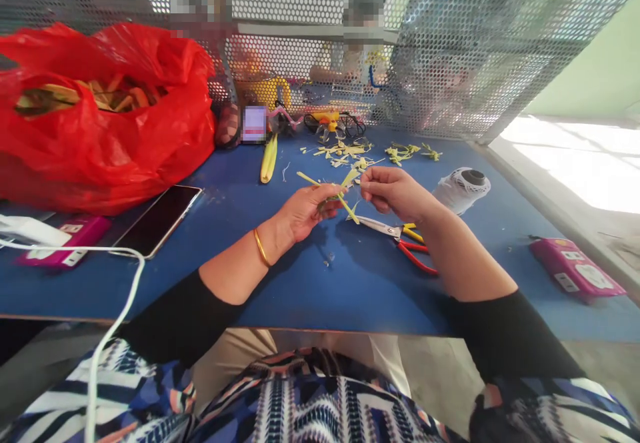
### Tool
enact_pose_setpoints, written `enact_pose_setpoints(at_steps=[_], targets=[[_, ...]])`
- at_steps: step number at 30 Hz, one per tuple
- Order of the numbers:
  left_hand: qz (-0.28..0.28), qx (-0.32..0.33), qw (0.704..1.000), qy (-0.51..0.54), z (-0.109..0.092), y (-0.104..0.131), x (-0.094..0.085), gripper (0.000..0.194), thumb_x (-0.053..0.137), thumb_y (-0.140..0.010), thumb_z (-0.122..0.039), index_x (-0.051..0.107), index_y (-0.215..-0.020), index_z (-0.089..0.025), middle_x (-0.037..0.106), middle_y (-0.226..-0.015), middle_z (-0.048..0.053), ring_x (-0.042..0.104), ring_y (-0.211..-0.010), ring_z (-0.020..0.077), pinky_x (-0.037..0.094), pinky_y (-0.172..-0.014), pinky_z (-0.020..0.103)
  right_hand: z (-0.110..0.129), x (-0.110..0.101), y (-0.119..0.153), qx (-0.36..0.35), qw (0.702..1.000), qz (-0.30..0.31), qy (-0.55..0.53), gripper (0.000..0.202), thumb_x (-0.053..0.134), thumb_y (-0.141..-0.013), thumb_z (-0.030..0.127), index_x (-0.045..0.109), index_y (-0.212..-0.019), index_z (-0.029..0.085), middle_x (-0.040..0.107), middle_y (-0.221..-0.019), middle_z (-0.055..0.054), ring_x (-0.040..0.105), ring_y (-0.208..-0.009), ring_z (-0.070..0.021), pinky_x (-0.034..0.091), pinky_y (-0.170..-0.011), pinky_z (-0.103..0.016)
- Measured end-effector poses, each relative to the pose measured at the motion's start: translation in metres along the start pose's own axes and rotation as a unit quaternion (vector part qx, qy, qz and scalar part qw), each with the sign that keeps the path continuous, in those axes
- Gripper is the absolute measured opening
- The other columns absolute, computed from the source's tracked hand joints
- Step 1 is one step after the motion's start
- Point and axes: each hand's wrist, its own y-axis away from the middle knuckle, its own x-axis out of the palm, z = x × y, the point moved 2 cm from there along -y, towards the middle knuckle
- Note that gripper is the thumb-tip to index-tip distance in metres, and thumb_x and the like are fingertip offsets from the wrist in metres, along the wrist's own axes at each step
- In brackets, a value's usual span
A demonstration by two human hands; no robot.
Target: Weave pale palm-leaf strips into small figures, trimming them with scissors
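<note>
My left hand [306,211] is closed around a bundle of thin yellow-green strips [334,190] above the blue table [300,283]. My right hand [395,192] pinches the upper end of one strip between thumb and fingers, close to the left hand. A gold bangle [261,248] sits on my left wrist. Scissors with red and yellow handles [400,238] lie on the table just under my right wrist.
A red plastic bag [100,116] holding more strips fills the left. A phone [157,220], pink devices [70,238] [575,268] and a white cable [115,296] lie about. Yellow scraps [350,152] and a white spool [463,188] sit further back. Behind a perforated metal screen [450,43] other people work.
</note>
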Motion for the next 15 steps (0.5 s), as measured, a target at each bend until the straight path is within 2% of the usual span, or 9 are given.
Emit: enact_pose_setpoints(at_steps=[3, 9, 15], targets=[[0.036, -0.03, 0.999, 0.02, 0.002, 0.001, 0.002, 0.004, 0.07, -0.076, -0.017, 0.072, -0.078, -0.013, 0.076, -0.089, 0.007, 0.068, -0.069, 0.0114, 0.054, -0.069, 0.024, 0.0, 0.008, 0.0, 0.028, 0.999, -0.005, -0.017, 0.015, 0.065, -0.077, 0.017, 0.054, -0.067, 0.017, 0.053, -0.052, 0.006, 0.027, -0.035, -0.0017, 0.015, -0.035, -0.02], [0.047, -0.07, 0.996, 0.031, 0.002, 0.003, 0.004, 0.01, 0.063, -0.084, -0.013, 0.072, -0.084, -0.012, 0.076, -0.087, 0.007, 0.068, -0.063, 0.0097, 0.056, -0.065, 0.021, 0.003, 0.012, 0.0, 0.024, 0.999, -0.035, -0.006, 0.014, 0.064, -0.075, 0.015, 0.056, -0.064, 0.016, 0.036, -0.042, 0.01, 0.023, -0.037, -0.0025, 0.012, -0.038, -0.021], [0.063, -0.085, 0.994, 0.013, 0.003, 0.003, 0.004, 0.015, 0.059, -0.087, -0.012, 0.073, -0.084, -0.011, 0.075, -0.079, 0.005, 0.068, -0.06, 0.0093, 0.057, -0.061, 0.019, 0.005, 0.022, 0.002, 0.026, 0.999, -0.04, 0.016, 0.004, 0.058, -0.069, 0.012, 0.057, -0.067, 0.015, 0.052, -0.051, 0.005, 0.025, -0.04, -0.0027, 0.013, -0.04, -0.022]])
